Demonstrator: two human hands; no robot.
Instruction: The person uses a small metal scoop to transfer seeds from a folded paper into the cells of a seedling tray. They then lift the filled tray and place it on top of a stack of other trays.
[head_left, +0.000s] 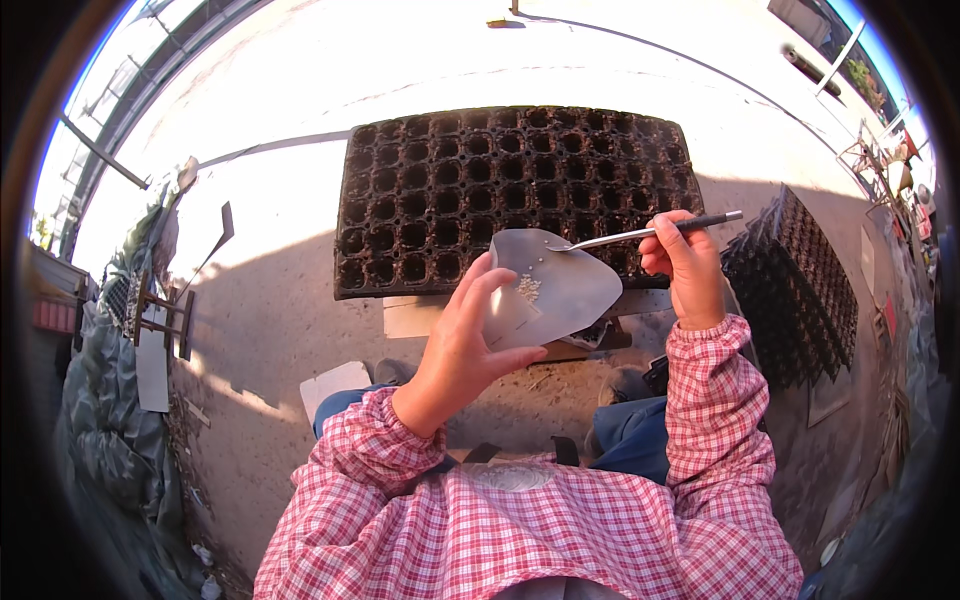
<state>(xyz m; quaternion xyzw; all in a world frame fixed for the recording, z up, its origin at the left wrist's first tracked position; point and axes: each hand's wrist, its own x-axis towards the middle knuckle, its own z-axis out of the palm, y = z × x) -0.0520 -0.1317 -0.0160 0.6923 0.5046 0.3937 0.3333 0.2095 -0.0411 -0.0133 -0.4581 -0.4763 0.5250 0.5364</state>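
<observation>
My left hand (469, 337) grips a translucent plastic scoop or cut piece of plastic (570, 289), with a small heap of pale seeds (529, 288) on it. Between the fingers and thumb of my right hand (686, 262) is a thin metal tool with a dark handle (637, 234); its flattened tip is over the plastic piece, by a few loose seeds. Beyond both hands lies a black plastic seedling tray (480, 172). Its many cells hold dark soil with hollows in them. The plastic piece hides part of the tray's near edge.
A stack of black seedling trays (795, 285) stands on the ground at the right. Crumpled green sheeting (112, 420) lies along the left, beside a small wooden frame (165, 315). Below the tray are a pale board (409, 316) and a support.
</observation>
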